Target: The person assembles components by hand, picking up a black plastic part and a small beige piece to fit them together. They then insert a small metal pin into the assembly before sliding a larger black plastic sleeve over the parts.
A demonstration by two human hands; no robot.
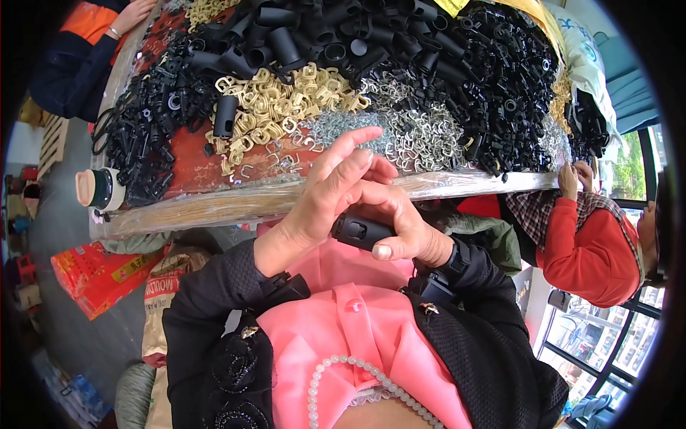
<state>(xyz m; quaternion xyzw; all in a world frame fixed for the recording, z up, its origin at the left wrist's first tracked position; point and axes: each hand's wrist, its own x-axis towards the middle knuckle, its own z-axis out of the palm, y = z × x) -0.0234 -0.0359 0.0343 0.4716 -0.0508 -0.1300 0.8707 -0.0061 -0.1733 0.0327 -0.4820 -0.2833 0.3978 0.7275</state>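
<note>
My left hand (325, 196) and my right hand (400, 222) meet close to my chest, just below the table's near edge. Both hold one small black plastic part (361, 231). My right thumb lies under it and the right fingers wrap its top. My left hand presses at the part's upper left with its index finger raised and pointing right; the left fingertips hide whatever sits between them. On the table above lie heaps of black plastic tubes (336, 36), cream plastic clips (275, 107) and silver wire clips (418, 136).
The table (193, 168) has a red top and a plastic-wrapped edge. A small cup (100, 188) stands at its left end. A person in a red sleeve (589, 243) works at the right, another person's sleeve (78, 50) at the top left. Sacks and a red box (96, 275) lie on the floor.
</note>
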